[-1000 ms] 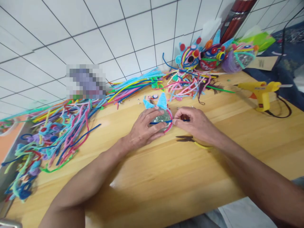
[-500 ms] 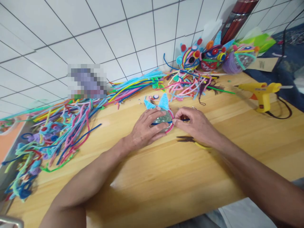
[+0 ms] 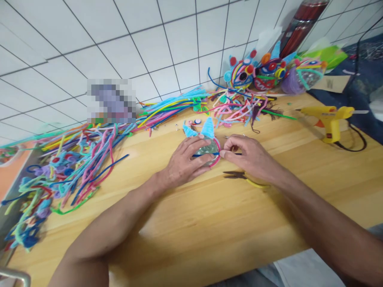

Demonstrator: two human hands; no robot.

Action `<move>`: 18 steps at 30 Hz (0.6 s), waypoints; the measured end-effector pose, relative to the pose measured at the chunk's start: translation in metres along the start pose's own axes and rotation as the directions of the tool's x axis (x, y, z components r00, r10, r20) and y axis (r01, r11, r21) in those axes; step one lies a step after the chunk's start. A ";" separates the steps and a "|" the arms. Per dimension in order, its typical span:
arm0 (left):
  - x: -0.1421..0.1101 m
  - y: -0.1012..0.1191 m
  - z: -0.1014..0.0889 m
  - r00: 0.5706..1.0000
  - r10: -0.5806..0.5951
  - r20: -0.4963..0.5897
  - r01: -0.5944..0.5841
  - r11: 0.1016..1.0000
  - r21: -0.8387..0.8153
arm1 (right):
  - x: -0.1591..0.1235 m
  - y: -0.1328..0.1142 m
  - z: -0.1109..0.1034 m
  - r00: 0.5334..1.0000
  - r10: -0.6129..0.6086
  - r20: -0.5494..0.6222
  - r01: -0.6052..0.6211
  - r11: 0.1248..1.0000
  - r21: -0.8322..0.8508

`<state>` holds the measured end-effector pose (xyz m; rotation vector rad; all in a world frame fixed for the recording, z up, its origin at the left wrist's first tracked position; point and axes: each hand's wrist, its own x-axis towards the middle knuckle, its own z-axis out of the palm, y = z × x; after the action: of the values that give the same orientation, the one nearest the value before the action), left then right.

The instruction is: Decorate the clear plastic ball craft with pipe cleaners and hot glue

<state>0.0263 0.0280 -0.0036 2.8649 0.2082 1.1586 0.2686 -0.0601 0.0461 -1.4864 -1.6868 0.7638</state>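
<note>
My left hand (image 3: 188, 159) is wrapped over a clear, rounded plastic piece (image 3: 206, 148), which looks like a bottle part and bears two light-blue fuzzy ears (image 3: 207, 128). A pink pipe cleaner (image 3: 217, 144) curves along its right rim. Across its front runs a dark blue pipe cleaner (image 3: 213, 154); my left thumb presses on it. With thumb and forefinger, my right hand (image 3: 243, 153) pinches this blue strip at the rim, and its end pokes out past the fingers. Just below my right hand lie scissors (image 3: 236, 175) with yellow handles, partly under the wrist.
A yellow glue gun (image 3: 330, 119) with a black cord rests at the right. Bundles of pipe cleaners (image 3: 173, 104) line the wall, with a tangled heap (image 3: 60, 171) at the left. Several decorated figures (image 3: 241, 73) stand at the back right, near a red cylinder (image 3: 303, 26).
Both hands hold nearly the same position on the clear piece and blue pipe cleaner. The whole view has shifted slightly; little else differs.
</note>
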 end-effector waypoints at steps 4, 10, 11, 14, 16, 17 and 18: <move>-0.001 0.000 -0.001 1.000 -0.002 0.007 0.002 1.000 0.011 | -0.001 0.000 -0.003 0.999 0.003 0.054 -0.002 1.000 -0.016; 0.001 0.000 0.001 0.999 0.031 -0.026 -0.031 0.999 0.030 | -0.003 -0.002 -0.004 0.992 0.062 0.108 -0.061 0.998 -0.014; 0.001 0.000 0.001 0.999 0.033 -0.027 -0.032 0.999 0.033 | -0.003 -0.002 -0.004 0.991 0.058 0.122 -0.056 0.998 -0.017; 0.000 0.000 0.000 1.000 0.017 -0.003 -0.016 0.999 0.031 | -0.002 -0.001 -0.006 0.982 0.030 0.185 -0.031 1.000 -0.002; -0.001 -0.001 0.000 1.000 0.002 0.017 -0.002 0.999 0.033 | -0.002 0.000 -0.007 0.976 0.032 0.217 -0.039 0.999 0.032; -0.001 -0.001 -0.001 1.000 -0.002 0.022 0.001 0.999 0.034 | -0.001 0.001 -0.007 0.975 0.043 0.219 -0.055 0.997 0.048; -0.001 -0.001 -0.001 1.000 -0.002 0.024 0.001 0.999 0.034 | -0.001 0.002 -0.007 0.975 0.061 0.212 -0.075 0.995 0.060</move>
<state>0.0249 0.0287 -0.0037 2.9057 0.2312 1.1314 0.2755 -0.0610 0.0475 -1.4647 -1.7530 1.0363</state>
